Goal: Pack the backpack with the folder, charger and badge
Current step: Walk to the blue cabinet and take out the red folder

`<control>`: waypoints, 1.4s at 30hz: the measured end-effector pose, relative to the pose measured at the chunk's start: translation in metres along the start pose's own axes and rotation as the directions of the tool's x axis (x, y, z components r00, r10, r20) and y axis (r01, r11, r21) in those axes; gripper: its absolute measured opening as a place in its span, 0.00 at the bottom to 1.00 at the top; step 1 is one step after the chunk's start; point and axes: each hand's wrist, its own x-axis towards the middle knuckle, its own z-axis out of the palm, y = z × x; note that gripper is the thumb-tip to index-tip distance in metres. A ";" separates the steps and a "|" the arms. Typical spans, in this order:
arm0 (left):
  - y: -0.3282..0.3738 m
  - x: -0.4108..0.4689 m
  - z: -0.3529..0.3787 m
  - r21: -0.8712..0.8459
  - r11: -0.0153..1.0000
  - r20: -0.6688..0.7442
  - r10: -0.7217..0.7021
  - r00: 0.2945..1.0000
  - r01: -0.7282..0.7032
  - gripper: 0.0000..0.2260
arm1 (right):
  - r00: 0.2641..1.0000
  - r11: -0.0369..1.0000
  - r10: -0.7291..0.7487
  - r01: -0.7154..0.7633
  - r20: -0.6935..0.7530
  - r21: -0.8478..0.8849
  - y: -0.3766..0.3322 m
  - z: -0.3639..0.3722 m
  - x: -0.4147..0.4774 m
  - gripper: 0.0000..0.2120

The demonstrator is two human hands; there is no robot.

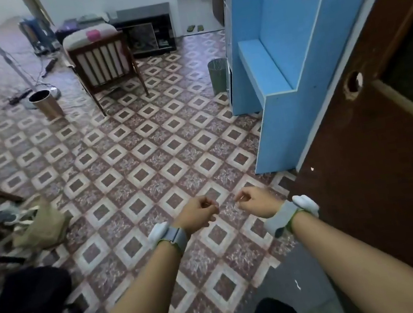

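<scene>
Two bare forearms reach out over a floor of glossy tiles patterned in maroon and cream diamonds. The left hand and right hand hang close together but apart, each with fingers curled into a loose fist and thumb tucked against them, gripping nothing that can be seen. A grey fabric band with a white plastic pod wraps each wrist. The backpack, soft, black and slumped, lies on the tiles at lower left, well apart from both hands. A slatted wooden chair stands beyond, a smooth blue cabinet and a dark brown door at right.
</scene>
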 end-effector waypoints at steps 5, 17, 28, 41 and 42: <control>0.043 0.123 -0.056 0.105 0.992 -0.039 0.079 0.996 -0.075 0.07 | 0.997 0.996 -0.073 0.071 -0.031 -0.045 -0.029 -0.058 0.127 0.07; 0.176 0.430 -0.220 0.230 0.961 -0.105 0.178 0.979 -0.150 0.01 | 0.991 0.990 -0.123 0.119 -0.055 -0.070 -0.109 -0.239 0.449 0.05; 0.308 0.735 -0.387 0.346 0.901 -0.057 0.299 0.952 -0.262 0.05 | 0.963 0.991 -0.118 0.131 -0.241 0.034 -0.197 -0.381 0.748 0.08; 0.470 1.063 -0.496 0.350 0.851 0.053 0.400 0.915 -0.392 0.03 | 0.897 0.990 -0.005 0.066 -0.443 0.121 -0.233 -0.575 1.037 0.11; 0.486 1.086 -0.499 0.324 0.862 0.056 0.394 0.917 -0.390 0.02 | 0.886 0.988 0.004 0.069 -0.463 0.140 -0.233 -0.593 1.057 0.10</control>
